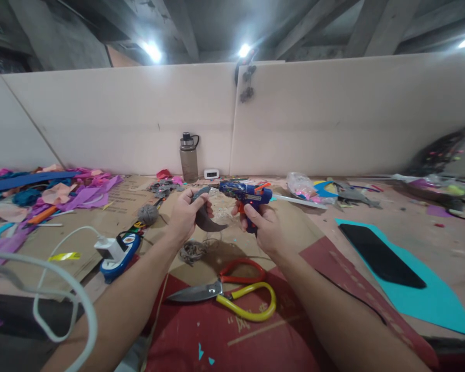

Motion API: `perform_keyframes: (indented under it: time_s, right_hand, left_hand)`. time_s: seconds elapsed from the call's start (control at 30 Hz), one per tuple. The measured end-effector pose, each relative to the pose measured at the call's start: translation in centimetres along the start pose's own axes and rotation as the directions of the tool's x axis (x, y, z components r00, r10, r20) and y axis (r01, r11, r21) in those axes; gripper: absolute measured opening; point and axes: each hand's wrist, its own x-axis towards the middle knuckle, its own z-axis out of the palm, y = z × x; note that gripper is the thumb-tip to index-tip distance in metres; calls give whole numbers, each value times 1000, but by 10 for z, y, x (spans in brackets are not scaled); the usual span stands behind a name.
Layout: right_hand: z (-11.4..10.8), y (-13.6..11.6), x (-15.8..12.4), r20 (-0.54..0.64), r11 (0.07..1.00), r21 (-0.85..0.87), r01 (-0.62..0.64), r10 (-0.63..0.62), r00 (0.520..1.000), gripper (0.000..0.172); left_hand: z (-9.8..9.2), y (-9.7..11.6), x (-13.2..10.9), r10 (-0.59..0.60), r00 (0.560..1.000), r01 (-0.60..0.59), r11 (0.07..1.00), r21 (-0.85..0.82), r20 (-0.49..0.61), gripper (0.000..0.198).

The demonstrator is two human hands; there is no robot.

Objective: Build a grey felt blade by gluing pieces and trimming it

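Near the middle of the view, my left hand (186,213) is closed on a dark grey, curved, horn-shaped piece (206,221) whose pointed tip aims right. My right hand (260,222) wraps round the grip of a blue glue gun (244,192) with an orange trigger. The gun's nozzle points left, close to the top of the grey piece; whether they touch cannot be made out. Below both hands, scissors (211,292) with one red and one yellow handle lie on the red and brown cardboard (186,330). A tangle of grey cord (192,251) lies under my left hand.
A bottle (188,157) and a small white clock (211,174) stand by the partition. At left are a blue power strip (120,257), a white cable (90,310) and coloured scraps (62,192). A black phone (380,254) rests on a turquoise sheet (430,305) at right.
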Motion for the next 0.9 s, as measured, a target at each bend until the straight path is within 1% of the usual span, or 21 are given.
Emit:
perform_keyframes:
  time_s: [0.2,0.3,0.43,0.63,0.8,0.9]
  right_hand:
    - [-1,7,2,17,997,48,-60,59,998,26]
    - [0,6,3,22,993,99,-69,67,997,27]
    - [1,3,3,-6,989,132,-73,75,997,27]
    - [2,4,4,-2,973,192,-124,127,992,29]
    - [4,2,2,20,970,199,-138,137,990,26]
    - [5,1,2,10,969,210,-129,130,992,26]
  left_hand:
    - [1,2,-1,30,999,-28,998,-65,34,29]
    - [0,3,-1,13,999,-9,996,-91,40,30]
    - [-1,3,0,-7,999,13,994,-111,48,30]
    - [-2,3,0,-32,995,46,987,-157,93,25]
    - [-1,6,0,-65,997,74,977,-198,50,25]
    - [-1,7,0,-73,996,82,975,-207,50,25]
